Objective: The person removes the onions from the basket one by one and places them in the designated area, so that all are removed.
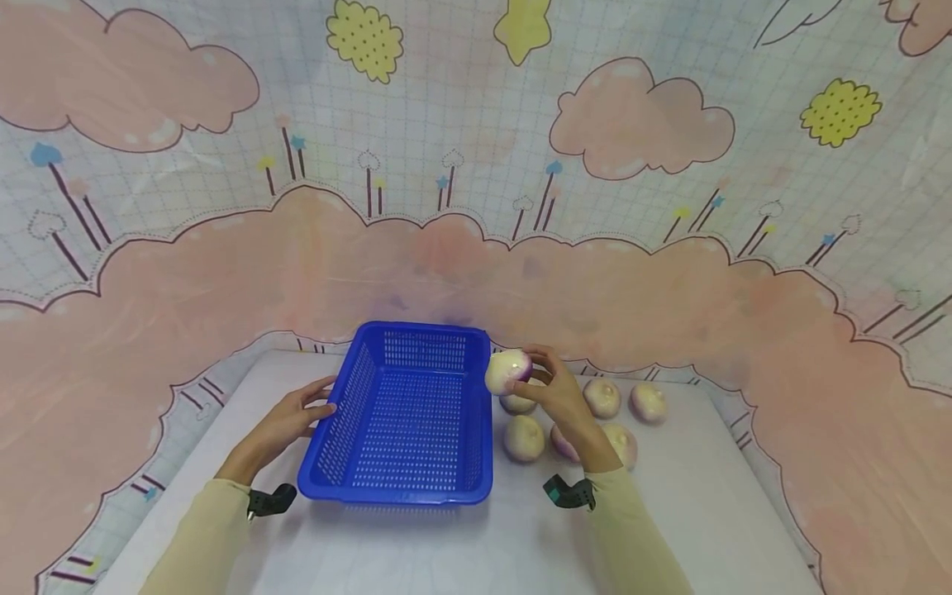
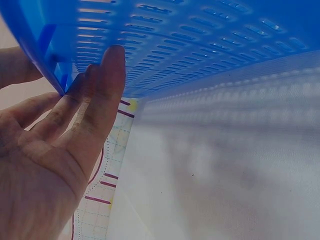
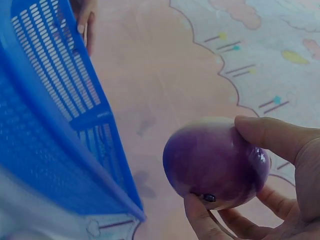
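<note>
An empty blue plastic basket with slotted walls stands left of the middle of the table. My left hand holds its left rim, the fingers lying along the outside of the slotted wall in the left wrist view. In my right hand is a purple and white turnip, raised just beyond the basket's right rim. Thumb and fingertips grip this turnip from opposite sides in the right wrist view. Below and around the right hand, several more turnips lie on the table, some partly hidden by the hand and forearm.
The white table reaches back to a patterned cloth that hangs behind and around it. One turnip lies farthest to the right. A dark wrist device is strapped to each forearm.
</note>
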`<state>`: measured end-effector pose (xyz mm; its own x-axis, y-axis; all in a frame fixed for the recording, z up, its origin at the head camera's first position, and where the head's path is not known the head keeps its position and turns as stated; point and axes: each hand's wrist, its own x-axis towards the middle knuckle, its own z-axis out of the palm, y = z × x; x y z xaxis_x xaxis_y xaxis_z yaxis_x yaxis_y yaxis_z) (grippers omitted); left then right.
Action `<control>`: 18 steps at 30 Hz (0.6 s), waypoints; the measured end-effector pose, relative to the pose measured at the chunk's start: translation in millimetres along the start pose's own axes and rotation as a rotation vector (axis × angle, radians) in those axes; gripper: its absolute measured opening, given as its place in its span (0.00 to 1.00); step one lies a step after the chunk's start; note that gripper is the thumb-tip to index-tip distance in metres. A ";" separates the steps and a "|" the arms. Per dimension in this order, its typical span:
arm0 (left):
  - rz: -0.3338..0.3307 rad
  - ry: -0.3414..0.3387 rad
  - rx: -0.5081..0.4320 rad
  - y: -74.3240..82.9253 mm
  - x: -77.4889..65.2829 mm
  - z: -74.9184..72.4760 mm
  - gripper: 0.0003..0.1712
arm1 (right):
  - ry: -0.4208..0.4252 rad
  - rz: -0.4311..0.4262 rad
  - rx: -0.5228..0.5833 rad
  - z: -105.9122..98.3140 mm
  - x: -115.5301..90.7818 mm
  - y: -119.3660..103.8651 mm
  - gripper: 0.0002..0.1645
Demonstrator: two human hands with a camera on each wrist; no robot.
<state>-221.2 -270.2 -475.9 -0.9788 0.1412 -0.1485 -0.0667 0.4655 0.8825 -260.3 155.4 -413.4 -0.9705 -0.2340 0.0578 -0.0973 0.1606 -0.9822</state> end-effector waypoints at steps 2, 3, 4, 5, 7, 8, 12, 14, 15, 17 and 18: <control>0.001 -0.001 -0.002 -0.2 0.2 -0.4 0.39 | 0.016 0.008 -0.009 -5.5 -3.0 1.6 0.40; -0.003 -0.001 -0.005 -0.3 0.3 -0.6 0.39 | 0.019 0.010 -0.011 -8.2 -4.7 2.1 0.40; -0.003 -0.001 -0.007 -0.4 0.4 -0.7 0.39 | 0.023 0.012 -0.020 -11.2 -6.1 3.0 0.40; -0.006 -0.001 -0.009 -0.5 0.4 -0.8 0.39 | 0.026 0.011 -0.025 -14.1 -7.6 3.9 0.41; -0.007 -0.002 -0.008 -0.8 0.5 -0.9 0.39 | 0.038 0.006 -0.024 -19.8 -11.0 5.6 0.41; -0.008 -0.002 -0.007 -1.1 0.5 -0.9 0.39 | 0.041 0.008 -0.024 -22.9 -12.9 6.7 0.41; -0.002 0.001 0.000 -1.3 0.5 -0.8 0.39 | 0.060 -0.001 -0.022 -34.8 -20.0 12.1 0.41; -0.004 0.004 -0.003 -1.6 0.7 -1.0 0.39 | 0.077 0.000 -0.020 -40.7 -22.7 15.6 0.41; -0.006 0.008 -0.006 -1.5 0.8 -1.1 0.39 | 0.083 -0.002 -0.004 -43.3 -23.8 17.1 0.41; -0.005 0.008 -0.006 -1.8 1.1 -1.5 0.39 | 0.094 0.001 0.022 -48.8 -26.0 20.3 0.42; -0.001 0.006 -0.005 -2.0 1.1 -1.8 0.39 | 0.099 0.002 0.029 -51.4 -27.3 21.9 0.42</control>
<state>-222.5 -272.5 -477.0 -0.9798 0.1355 -0.1472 -0.0690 0.4617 0.8843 -247.3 214.6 -427.3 -0.9878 -0.1380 0.0722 -0.0907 0.1328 -0.9870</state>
